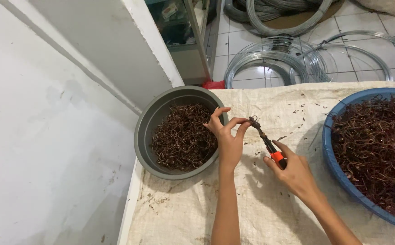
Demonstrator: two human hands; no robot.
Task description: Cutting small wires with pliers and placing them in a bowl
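A: Left hand (pixel 227 136)?

B: Raised over the woven sack cloth (pixel 270 204), just beside the grey basin (pixel 143 131). Thumb and forefinger pinched together on a small bent piece of rusty wire (pixel 252 120); the other fingers spread apart and lifted.

A: Right hand (pixel 292 170)?

B: Fingers wrapped tight round the orange handles of a pair of pliers (pixel 266 141). Tool runs up and left from the fist, tip meeting the wire piece at the left fingertips. Cannot tell how far the tip is closed; too small.

A: So the wire piece sits where?

B: In the air, between the 2 hands, above the cloth, nearer the grey basin than the blue one.

A: Basins?

B: 2. Grey one at left holds a heap of brown wire hooks (pixel 184 138), sitting at the table's left edge. Blue basin (pixel 331 149) at right, partly out of view, filled with a bigger tangle of reddish-brown wire (pixel 378 145).

A: Cloth surface?

B: Off-white, creased, dotted with small dark wire scraps around the hands.

A: Beyond the table?

B: Tiled floor with coils of bright steel wire (pixel 270 59), several loops overlapping. White wall (pixel 48 136) at left, a glass-fronted cabinet (pixel 184 31) behind the grey basin
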